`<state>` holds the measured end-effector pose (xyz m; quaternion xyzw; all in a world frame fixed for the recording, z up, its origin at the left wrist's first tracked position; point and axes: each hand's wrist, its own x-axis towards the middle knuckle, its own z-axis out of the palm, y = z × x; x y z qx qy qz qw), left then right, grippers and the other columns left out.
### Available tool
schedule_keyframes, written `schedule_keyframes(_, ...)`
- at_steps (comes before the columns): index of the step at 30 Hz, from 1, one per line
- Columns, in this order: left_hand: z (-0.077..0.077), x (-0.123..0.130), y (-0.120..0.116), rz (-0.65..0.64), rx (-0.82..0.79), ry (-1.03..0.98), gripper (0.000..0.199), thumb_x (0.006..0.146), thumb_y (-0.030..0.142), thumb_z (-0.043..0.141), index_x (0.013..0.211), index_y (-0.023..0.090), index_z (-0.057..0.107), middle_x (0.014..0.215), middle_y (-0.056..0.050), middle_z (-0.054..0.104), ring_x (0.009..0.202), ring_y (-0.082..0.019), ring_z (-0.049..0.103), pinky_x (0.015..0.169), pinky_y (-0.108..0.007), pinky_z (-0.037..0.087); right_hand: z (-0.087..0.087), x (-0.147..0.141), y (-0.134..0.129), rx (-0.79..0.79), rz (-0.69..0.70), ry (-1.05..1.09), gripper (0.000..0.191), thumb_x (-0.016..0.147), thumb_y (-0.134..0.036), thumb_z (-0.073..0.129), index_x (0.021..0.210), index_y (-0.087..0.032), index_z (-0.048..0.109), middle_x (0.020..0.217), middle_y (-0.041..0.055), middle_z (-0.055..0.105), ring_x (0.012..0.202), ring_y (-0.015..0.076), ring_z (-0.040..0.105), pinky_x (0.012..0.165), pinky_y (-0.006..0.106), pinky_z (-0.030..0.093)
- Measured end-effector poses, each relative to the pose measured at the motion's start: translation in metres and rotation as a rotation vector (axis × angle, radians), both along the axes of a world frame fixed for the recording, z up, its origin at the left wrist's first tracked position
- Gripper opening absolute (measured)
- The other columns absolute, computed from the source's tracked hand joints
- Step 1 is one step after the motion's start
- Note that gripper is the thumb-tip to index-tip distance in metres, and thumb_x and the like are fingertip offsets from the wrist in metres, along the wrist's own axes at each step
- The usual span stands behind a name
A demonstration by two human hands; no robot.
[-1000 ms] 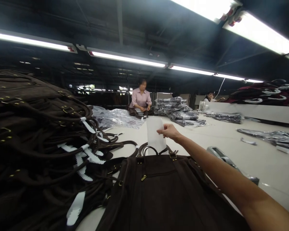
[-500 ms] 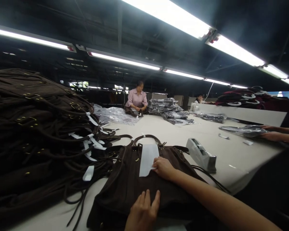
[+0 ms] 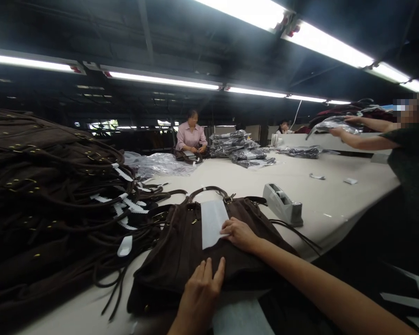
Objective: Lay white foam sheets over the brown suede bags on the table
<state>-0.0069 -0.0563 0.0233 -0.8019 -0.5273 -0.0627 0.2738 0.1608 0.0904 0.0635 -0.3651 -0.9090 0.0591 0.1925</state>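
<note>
A dark brown handbag (image 3: 174, 251) lies flat on the table before me, its looped handle pointing away. Down the middle of its upper part runs a white paper-like sheet (image 3: 212, 218). My right hand (image 3: 241, 234) has its fingers curled at the sheet's lower right edge, gripping it against the bag. My left hand (image 3: 203, 288) rests on the lower front of the bag with its fingers stretched out, nothing in it. Below the bag, near my body, another pale sheet (image 3: 244, 318) shows in part.
A tall pile of brown bags (image 3: 49, 186) with white-wrapped handles fills the left. A tape dispenser (image 3: 282, 204) stands right of the bag. Plastic-wrapped packs (image 3: 237, 148) lie farther back. One co-worker (image 3: 191, 136) sits opposite; another's arms (image 3: 366, 132) hold a wrapped pack at right.
My view has shifted slightly, and both hands keep about the same places on the bag. The co-worker at right has lifted the wrapped pack off the table toward the back.
</note>
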Motion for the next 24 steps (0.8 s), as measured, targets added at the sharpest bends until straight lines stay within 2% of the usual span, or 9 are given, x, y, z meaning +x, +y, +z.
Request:
schedule_keyframes(5,-0.007,-0.001,-0.004,-0.033,-0.002,0.063,0.059,0.085,0.000,0.046,0.142,0.017,0.041,0.128,-0.023,0.058,0.116,-0.029,0.060,0.096,-0.037,0.051,-0.011,-0.010,-0.009,-0.049,-0.048,0.038,0.022,0.091,-0.030,0.060,0.076,-0.020,0.072,0.100,0.0024,0.059,0.087,0.0132,0.058,0.079,0.023,0.041)
schedule_keyframes(8,0.006,-0.011,-0.006,-0.096,-0.178,0.012,0.063,0.085,0.002,0.047,0.145,0.017,0.035,0.137,-0.022,0.051,0.124,-0.029,0.052,0.102,-0.037,0.047,-0.009,-0.009,-0.013,-0.078,-0.035,0.019,0.024,0.093,-0.032,0.057,0.080,-0.019,0.071,0.101,0.0030,0.056,0.081,0.0122,0.057,0.076,0.023,0.041)
schedule_keyframes(10,0.030,-0.020,-0.006,-0.115,-0.400,-0.072,0.069,0.082,0.010,0.057,0.146,0.020,0.032,0.144,-0.018,0.043,0.131,-0.028,0.045,0.105,-0.038,0.043,-0.009,-0.007,-0.015,-0.081,-0.014,0.017,0.024,0.094,-0.033,0.055,0.081,-0.019,0.070,0.102,0.0027,0.056,0.081,0.0121,0.057,0.075,0.023,0.041)
schedule_keyframes(12,0.064,-0.027,-0.002,-0.127,-0.649,-0.170,0.073,0.080,0.021,0.064,0.146,0.023,0.032,0.149,-0.013,0.037,0.134,-0.026,0.040,0.107,-0.038,0.041,-0.010,-0.005,-0.016,-0.077,-0.008,0.027,0.024,0.094,-0.034,0.054,0.083,-0.020,0.070,0.103,0.0020,0.056,0.081,0.0119,0.057,0.074,0.023,0.040)
schedule_keyframes(15,0.115,-0.028,0.020,-0.111,-0.867,-0.210,0.051,0.087,0.026,0.055,0.137,0.025,0.046,0.137,-0.008,0.055,0.122,-0.023,0.055,0.103,-0.036,0.044,-0.013,-0.004,-0.018,-0.056,-0.024,0.053,0.022,0.094,-0.036,0.054,0.085,-0.022,0.069,0.103,0.0014,0.056,0.081,0.0124,0.057,0.073,0.023,0.040)
schedule_keyframes(18,0.143,-0.016,0.065,-0.096,-0.882,-0.114,0.030,0.088,0.024,0.050,0.114,0.021,0.065,0.105,-0.007,0.073,0.096,-0.023,0.068,0.086,-0.032,0.052,-0.016,-0.005,-0.018,-0.059,-0.029,0.085,0.019,0.093,-0.034,0.055,0.087,-0.023,0.069,0.101,0.0016,0.056,0.083,0.0136,0.058,0.073,0.023,0.040)
schedule_keyframes(20,0.142,-0.004,0.102,-0.061,-0.773,-0.101,0.029,0.090,0.022,0.044,0.107,0.017,0.067,0.098,-0.010,0.073,0.092,-0.023,0.068,0.082,-0.031,0.052,-0.017,-0.005,-0.018,-0.072,-0.030,0.111,0.017,0.092,-0.033,0.055,0.087,-0.023,0.069,0.100,0.0019,0.057,0.084,0.0147,0.059,0.074,0.024,0.041)
schedule_keyframes(21,0.137,0.001,0.120,-0.036,-0.691,-0.123,0.032,0.092,0.021,0.040,0.112,0.013,0.064,0.105,-0.013,0.071,0.098,-0.025,0.067,0.086,-0.034,0.051,-0.018,-0.005,-0.018,-0.080,-0.032,0.127,0.017,0.091,-0.032,0.055,0.087,-0.024,0.069,0.100,0.0020,0.058,0.085,0.0152,0.059,0.074,0.024,0.041)
schedule_keyframes(24,0.104,0.012,0.163,0.007,-0.482,-0.204,0.044,0.096,0.023,0.030,0.132,0.003,0.046,0.133,-0.024,0.053,0.126,-0.029,0.050,0.103,-0.043,0.040,-0.022,-0.005,-0.017,-0.112,-0.059,0.186,0.016,0.091,-0.033,0.055,0.088,-0.026,0.070,0.098,0.0017,0.058,0.085,0.0154,0.060,0.075,0.023,0.042)
